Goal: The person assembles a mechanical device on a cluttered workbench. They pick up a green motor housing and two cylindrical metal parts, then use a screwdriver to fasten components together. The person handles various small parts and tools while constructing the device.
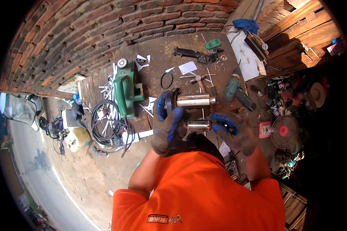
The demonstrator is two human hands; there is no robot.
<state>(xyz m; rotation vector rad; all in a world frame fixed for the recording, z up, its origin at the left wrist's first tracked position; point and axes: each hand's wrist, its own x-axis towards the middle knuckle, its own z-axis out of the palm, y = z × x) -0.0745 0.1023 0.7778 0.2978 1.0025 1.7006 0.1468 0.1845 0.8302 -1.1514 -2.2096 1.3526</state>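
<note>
Both my hands wear grey and blue work gloves. A motor armature (198, 125), a ridged metal cylinder on a shaft, lies level between them, close to my chest. My left hand (165, 129) is closed about its left end, and my right hand (237, 133) grips near its right end; the gloves hide the exact contact. Just beyond the armature, a larger shiny metal cylinder (192, 100) with a black collar at its left lies by the fingers of my left hand.
On the worktable are a green power tool body (124, 94), a coiled black cable (110, 119), a hammer (199, 80), a green cordless drill (237, 92), a black handle piece (189, 54) and a black ring (166, 80). A brick wall (104, 34) rises behind. A fan (284, 131) stands right.
</note>
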